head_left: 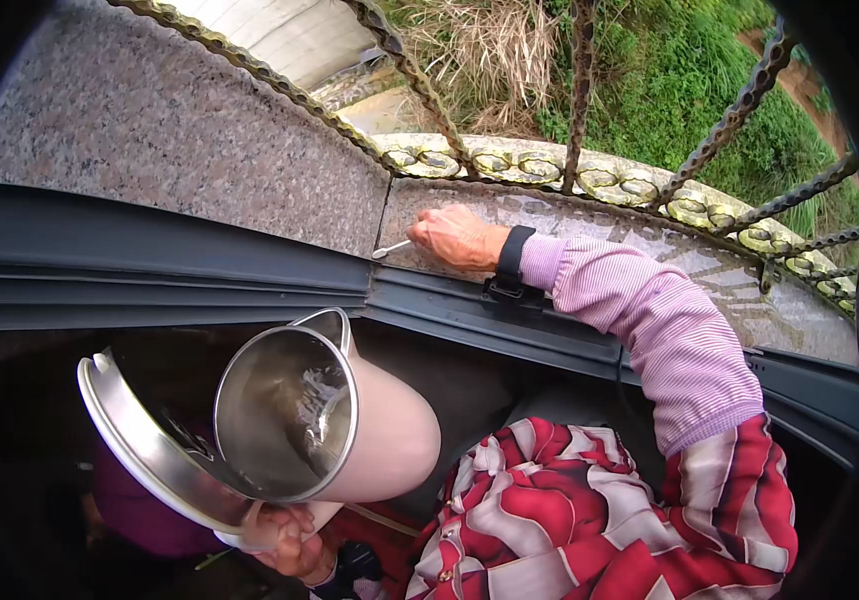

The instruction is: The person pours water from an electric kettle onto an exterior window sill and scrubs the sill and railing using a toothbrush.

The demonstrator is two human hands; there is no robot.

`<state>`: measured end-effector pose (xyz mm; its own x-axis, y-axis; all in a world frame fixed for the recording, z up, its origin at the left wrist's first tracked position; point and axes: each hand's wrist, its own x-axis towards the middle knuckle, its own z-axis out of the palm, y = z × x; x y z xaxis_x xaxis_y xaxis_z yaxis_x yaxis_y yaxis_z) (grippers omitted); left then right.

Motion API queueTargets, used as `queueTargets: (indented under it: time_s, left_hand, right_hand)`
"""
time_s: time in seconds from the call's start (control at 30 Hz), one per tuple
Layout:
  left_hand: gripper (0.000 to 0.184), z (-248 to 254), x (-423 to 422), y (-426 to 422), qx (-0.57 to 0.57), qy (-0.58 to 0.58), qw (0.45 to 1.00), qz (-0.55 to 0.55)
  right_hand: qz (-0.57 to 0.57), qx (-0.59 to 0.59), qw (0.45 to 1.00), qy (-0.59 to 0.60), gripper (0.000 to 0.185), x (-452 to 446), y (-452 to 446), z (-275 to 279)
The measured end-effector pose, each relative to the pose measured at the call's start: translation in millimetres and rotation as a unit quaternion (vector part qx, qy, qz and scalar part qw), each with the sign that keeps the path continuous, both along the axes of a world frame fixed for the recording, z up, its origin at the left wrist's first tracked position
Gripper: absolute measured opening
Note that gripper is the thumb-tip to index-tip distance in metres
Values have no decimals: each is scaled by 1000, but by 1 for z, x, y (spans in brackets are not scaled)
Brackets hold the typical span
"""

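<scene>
My left hand (295, 542) is wrapped round the handle of a pale pink electric kettle (395, 435). The kettle is tilted, its round lid (145, 450) swung up to the left, and some clear liquid lies in its steel interior. Out over the stone sill (240, 150), my right hand (458, 237) is closed on a thin white stick with a small rounded tip (381, 253); its kind cannot be made out. That tip is close to the seam between two sill slabs, just beyond the window frame.
A dark grey window track (160, 265) runs between me and the sill. Twisted metal railing bars (582, 90) rise beyond it, with a patterned, weathered ledge (600, 180) at their feet. Dark wet streaks mark the right slab. Green plants (670, 70) grow below outside.
</scene>
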<state>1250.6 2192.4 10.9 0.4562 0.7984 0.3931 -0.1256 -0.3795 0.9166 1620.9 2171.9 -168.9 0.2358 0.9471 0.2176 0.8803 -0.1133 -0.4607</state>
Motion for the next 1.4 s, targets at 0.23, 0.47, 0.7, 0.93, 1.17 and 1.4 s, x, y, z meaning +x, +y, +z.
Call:
queueTargets:
  time_s: [0.23,0.47,0.7,0.93,1.17,1.4]
  left_hand:
    - [41,-2,-9,1,-13,-3,1000,16]
    - [35,2,7,-7,-11,18,997,72]
    - [30,-8,16,-5,-20,3,999,41]
    - [45,-25,11,-4,-46,-33,998,15]
    - [37,-19,24,-13,-51,-7,999,17]
    - [38,-23,25,-12,-40,19,999,-17]
  right_hand:
    - [-43,17,999,-24,13,16,-28,13]
    - [-95,12,991,-89,10,21,-22,-14]
    - [-10,43,999,-16,12,-19,-18,8]
    - [-59,17,997,-55,14,12,-15,8]
    - [-96,-41,991,-87,12,10,-3,2]
    - [9,10,1000,-19,13,-11,-22,19]
